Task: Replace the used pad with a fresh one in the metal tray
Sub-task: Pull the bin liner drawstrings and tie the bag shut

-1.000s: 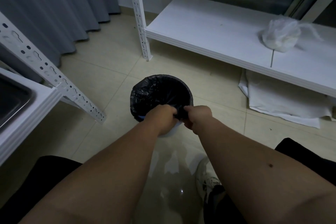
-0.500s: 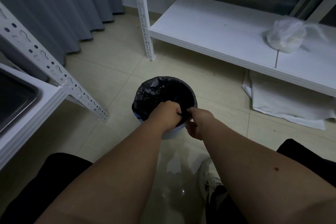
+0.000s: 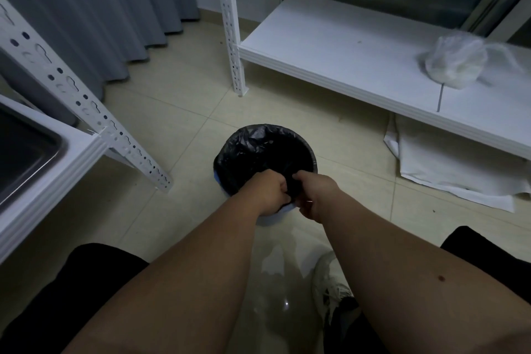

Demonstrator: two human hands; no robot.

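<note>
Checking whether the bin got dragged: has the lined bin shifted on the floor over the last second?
No. The bin sits at the same spot relative to the tile seams and the shelf post; only the camera shifted slightly.

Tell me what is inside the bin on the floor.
A black liner lines the bin; the left hand and right hand grip its near edge. The bottom is too dark to see; no pad shows.

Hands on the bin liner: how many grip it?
2: the left hand and right hand both pinch the black liner at the bin's near rim.
</note>
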